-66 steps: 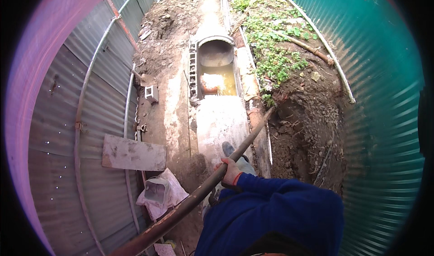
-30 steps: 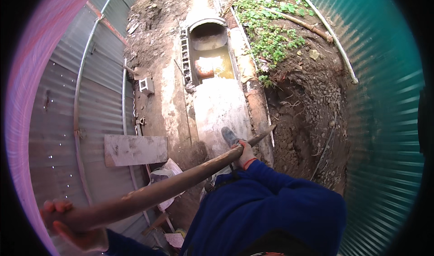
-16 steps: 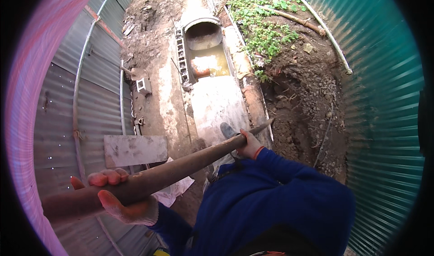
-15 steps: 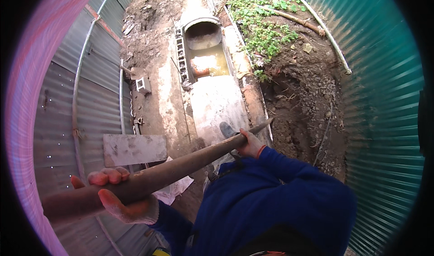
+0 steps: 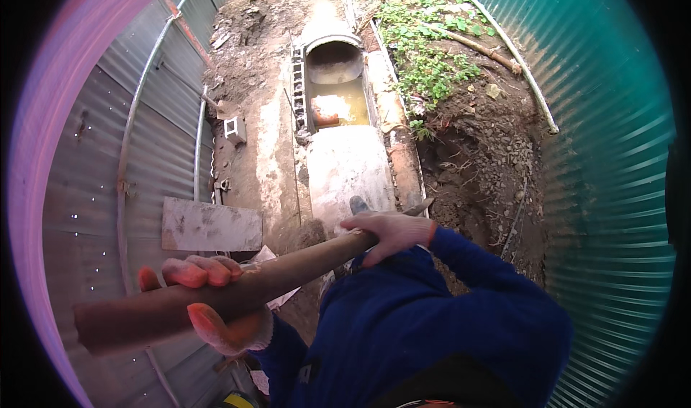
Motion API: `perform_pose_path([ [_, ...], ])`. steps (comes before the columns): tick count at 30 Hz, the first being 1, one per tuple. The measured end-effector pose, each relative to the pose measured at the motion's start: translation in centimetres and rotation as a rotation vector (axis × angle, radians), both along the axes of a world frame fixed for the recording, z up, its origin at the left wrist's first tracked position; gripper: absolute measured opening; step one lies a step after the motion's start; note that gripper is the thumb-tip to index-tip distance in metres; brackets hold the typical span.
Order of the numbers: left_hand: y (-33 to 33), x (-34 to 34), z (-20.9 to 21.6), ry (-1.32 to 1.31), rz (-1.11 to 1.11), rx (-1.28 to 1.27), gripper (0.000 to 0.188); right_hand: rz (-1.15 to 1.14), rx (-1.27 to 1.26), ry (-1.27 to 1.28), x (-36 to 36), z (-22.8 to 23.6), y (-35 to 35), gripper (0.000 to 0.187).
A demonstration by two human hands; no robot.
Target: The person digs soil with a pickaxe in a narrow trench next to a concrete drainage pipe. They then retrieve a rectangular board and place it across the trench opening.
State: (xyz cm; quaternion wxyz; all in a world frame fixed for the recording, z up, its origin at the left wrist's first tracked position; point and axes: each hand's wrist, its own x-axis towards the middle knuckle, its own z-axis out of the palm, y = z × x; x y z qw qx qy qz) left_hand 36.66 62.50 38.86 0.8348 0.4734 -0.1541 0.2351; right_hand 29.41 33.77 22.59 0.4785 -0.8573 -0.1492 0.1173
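A long brown wooden pole (image 5: 302,267) slants across in front of me, its thick blunt end at lower left and its thinner, pointed end at upper right. My left hand (image 5: 223,329), in a white glove with red-coated fingers, cups the thick end from below, fingers curling up over the far side and thumb on the near side. My right hand (image 5: 394,236), also gloved, grips the pole from above near the thin end. Behind the right hand, the toe of a dark boot (image 5: 359,204) shows on a pale concrete slab (image 5: 349,164).
Beyond the slab lies an open channel with murky water (image 5: 353,102) and a concrete pipe mouth (image 5: 335,48). Corrugated metal sheets (image 5: 86,192) stand left, a green corrugated wall (image 5: 612,192) right. A flat board (image 5: 212,224), a hollow block (image 5: 235,130) and a dirt bank (image 5: 489,170) flank me.
My right hand has shifted left along the pole and turned from an underhand to an overhand hold. My left hand and the pole's thick end have moved slightly rightward in view.
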Motion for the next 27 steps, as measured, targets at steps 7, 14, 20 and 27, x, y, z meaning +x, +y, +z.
perform_pose_path([
  [7,3.7,-1.2,7.9,-0.184,0.34,0.075,0.08,0.185,0.079,0.341,0.9,2.6,5.7,0.043],
  [14,10.3,-0.9,10.1,-0.093,0.584,0.244,0.059,0.129,0.124,0.245,-0.6,0.5,6.8,0.036],
  [20,9.1,0.3,10.1,-0.232,0.076,-0.013,0.06,0.063,0.105,0.224,-0.7,0.2,6.5,0.036],
  [27,0.4,2.5,6.1,0.027,0.422,0.078,0.062,-0.165,0.041,0.093,0.7,-1.7,5.0,0.04],
])
